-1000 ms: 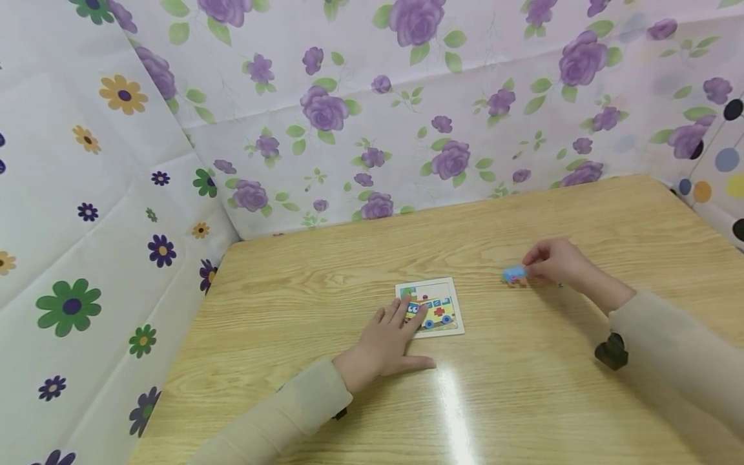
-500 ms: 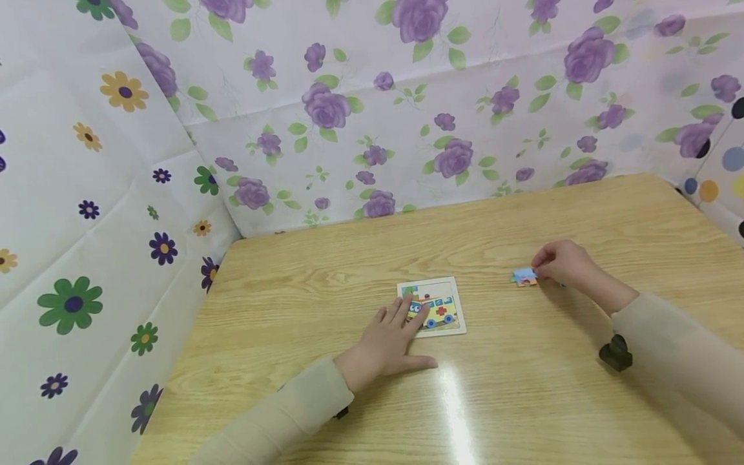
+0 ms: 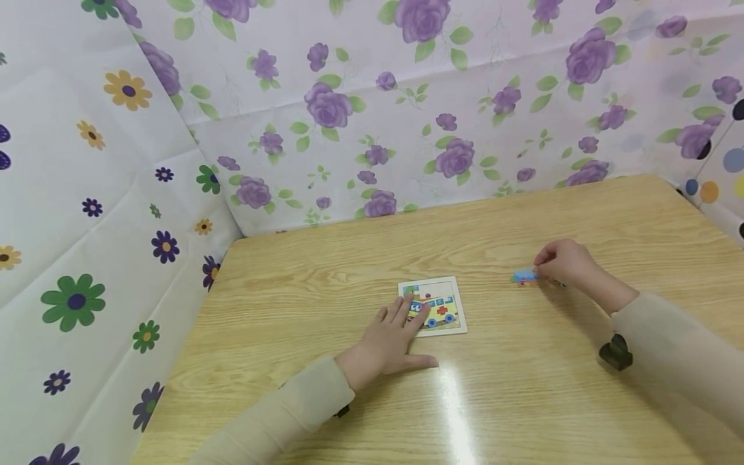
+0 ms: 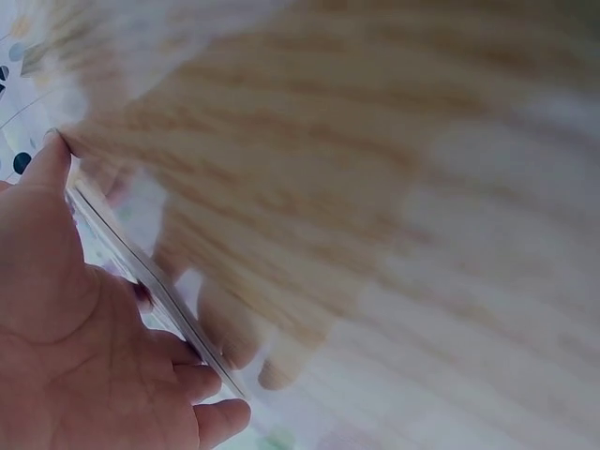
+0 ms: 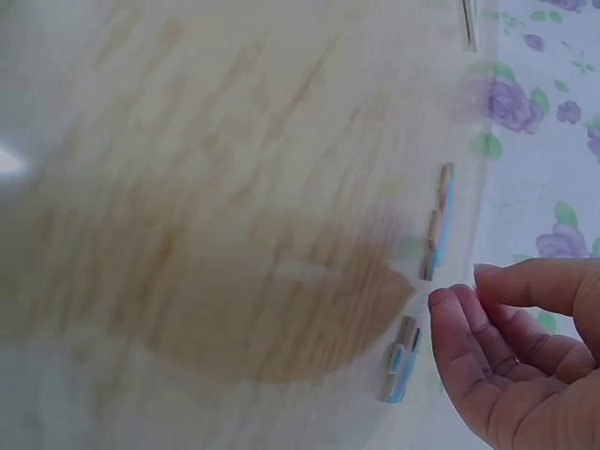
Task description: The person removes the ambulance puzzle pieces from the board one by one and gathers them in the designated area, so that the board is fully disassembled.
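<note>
A small white-framed jigsaw puzzle with a yellow ambulance picture lies flat on the table; part of its upper area is pale and bare. My left hand rests on the puzzle's left side, fingers spread and thumb out on the wood. To the right, my right hand has thumb and fingertips drawn together at the right end of a blue puzzle piece. In the right wrist view, the curled fingertips are beside one puzzle piece, with another puzzle piece below. Whether anything is pinched between them does not show.
The wooden table is bounded by a flowered cloth behind and another cloth at the left. A bright reflection lies on the wood near the front. A dark wrist device hangs under the right sleeve.
Over the second, my right hand and the blue puzzle piece have shifted slightly to the right, then stayed nearly still. My left hand keeps its place on the puzzle.
</note>
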`<state>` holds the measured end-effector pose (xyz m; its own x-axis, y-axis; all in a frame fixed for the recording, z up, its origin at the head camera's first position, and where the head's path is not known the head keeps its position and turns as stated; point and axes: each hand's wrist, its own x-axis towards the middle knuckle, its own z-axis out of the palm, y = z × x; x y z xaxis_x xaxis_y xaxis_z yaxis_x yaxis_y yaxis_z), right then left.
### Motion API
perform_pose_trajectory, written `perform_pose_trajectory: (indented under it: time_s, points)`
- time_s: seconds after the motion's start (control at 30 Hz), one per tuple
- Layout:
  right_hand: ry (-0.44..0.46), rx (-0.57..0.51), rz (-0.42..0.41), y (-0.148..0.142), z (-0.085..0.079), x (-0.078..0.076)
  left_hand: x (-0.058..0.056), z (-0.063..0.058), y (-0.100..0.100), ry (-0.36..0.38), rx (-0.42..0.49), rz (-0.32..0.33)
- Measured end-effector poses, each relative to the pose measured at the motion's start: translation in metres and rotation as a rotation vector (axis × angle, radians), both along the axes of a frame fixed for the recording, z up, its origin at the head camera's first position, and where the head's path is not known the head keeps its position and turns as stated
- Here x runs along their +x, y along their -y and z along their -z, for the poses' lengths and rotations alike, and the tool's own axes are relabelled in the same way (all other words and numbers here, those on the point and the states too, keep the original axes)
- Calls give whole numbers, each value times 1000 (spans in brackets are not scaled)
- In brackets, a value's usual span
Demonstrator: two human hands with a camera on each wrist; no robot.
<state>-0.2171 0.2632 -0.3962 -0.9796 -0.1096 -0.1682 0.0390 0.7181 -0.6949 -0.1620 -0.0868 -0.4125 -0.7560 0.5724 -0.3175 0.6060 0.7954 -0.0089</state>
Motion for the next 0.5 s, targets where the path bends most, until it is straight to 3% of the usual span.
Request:
perform_pose_trajectory:
  time_s: [0.27, 0.5]
  points:
    - [-31, 44, 14, 7, -9, 1, -1, 0, 0, -2, -11, 1]
    - [-73, 23, -26, 26, -14, 1, 1, 1, -1, -1, 0, -17]
